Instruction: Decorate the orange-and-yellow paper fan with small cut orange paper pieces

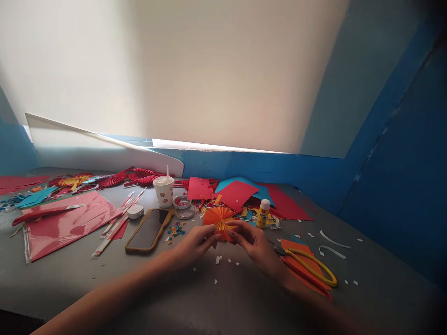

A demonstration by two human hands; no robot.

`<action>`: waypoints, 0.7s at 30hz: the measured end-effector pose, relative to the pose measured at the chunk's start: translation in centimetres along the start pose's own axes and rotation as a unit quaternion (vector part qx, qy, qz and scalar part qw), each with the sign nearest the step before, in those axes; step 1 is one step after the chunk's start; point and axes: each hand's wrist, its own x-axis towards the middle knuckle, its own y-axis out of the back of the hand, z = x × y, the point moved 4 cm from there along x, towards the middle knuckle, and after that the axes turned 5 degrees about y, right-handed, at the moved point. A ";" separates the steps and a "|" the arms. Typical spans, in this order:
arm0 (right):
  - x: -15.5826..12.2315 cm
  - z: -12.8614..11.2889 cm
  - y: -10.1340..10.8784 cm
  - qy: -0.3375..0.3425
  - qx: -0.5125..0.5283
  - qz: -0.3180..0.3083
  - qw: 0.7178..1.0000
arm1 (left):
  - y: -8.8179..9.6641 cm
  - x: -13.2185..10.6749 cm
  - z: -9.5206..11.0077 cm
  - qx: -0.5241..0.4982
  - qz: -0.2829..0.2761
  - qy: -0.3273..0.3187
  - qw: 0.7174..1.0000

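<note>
An orange pleated paper fan (219, 216), opened into a round rosette with a yellow-looking centre, is held up between my two hands above the grey table. My left hand (202, 238) pinches its lower left edge with thumb and fingers. On the other side my right hand (252, 239) grips the lower right part, its fingers near the centre. A yellow glue stick (263, 214) with a white cap stands just beyond my right hand. Scissors (310, 267) with yellow and red handles lie on orange paper (289, 245) beside my right wrist.
A phone (148, 231), a white case (135, 211) and a lidded cup with straw (164, 190) are left of my hands. Farther left lies wrapped red paper (73, 223). Tape rolls (184, 210), paper scraps and red sheets (239, 193) cover the back, below a blue wall (223, 163).
</note>
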 end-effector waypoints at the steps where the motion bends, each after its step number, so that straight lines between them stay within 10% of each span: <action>1: 0.0 0.1 0.0 0.002 0.002 0.003 1.000 | 0.0 0.0 0.1 -0.008 0.000 0.003 1.000; 12: 0.7 0.6 0.9 0.009 -0.010 0.054 0.998 | 0.4 0.6 -0.6 -0.095 0.051 0.048 0.993; 21: -0.1 -1.5 0.4 -0.026 -0.073 -0.210 0.975 | 1.2 0.4 -1.8 -0.107 0.095 0.071 0.987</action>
